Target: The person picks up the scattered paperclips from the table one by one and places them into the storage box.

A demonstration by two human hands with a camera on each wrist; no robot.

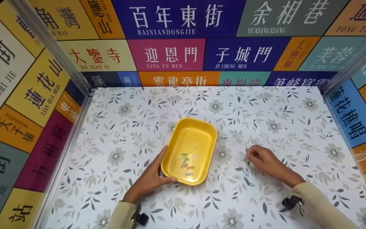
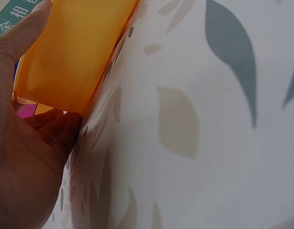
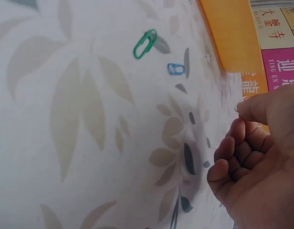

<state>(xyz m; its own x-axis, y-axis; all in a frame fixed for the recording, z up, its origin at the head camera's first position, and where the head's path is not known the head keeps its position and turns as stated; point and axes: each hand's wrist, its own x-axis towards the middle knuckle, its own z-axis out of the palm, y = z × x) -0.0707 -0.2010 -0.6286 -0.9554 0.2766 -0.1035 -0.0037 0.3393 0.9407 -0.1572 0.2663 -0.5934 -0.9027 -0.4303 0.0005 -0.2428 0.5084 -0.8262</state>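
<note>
My left hand point(image 1: 149, 179) grips a yellow plastic tray point(image 1: 211, 149) at its near left corner, thumb at the near side and fingers along the left wall. Inside the tray lie several paper clips point(image 1: 186, 159) in green, orange and other colours. To the right, my right hand point(image 1: 264, 160) is held over the table with its fingers curled. Thumb and index finger pinch a small whitish paper clip point(image 3: 240, 104), mostly hidden by the fingertips. Just below that hand a blue paper clip point(image 3: 176, 69) and a green paper clip point(image 3: 145, 44) lie on the table.
A white tablecloth point(image 1: 132, 127) printed with grey flowers and leaves covers the table. Colourful panels point(image 1: 167, 54) with street names stand along the back and both sides. Each wrist wears a small black camera, and both sleeves point(image 1: 319, 203) are beige.
</note>
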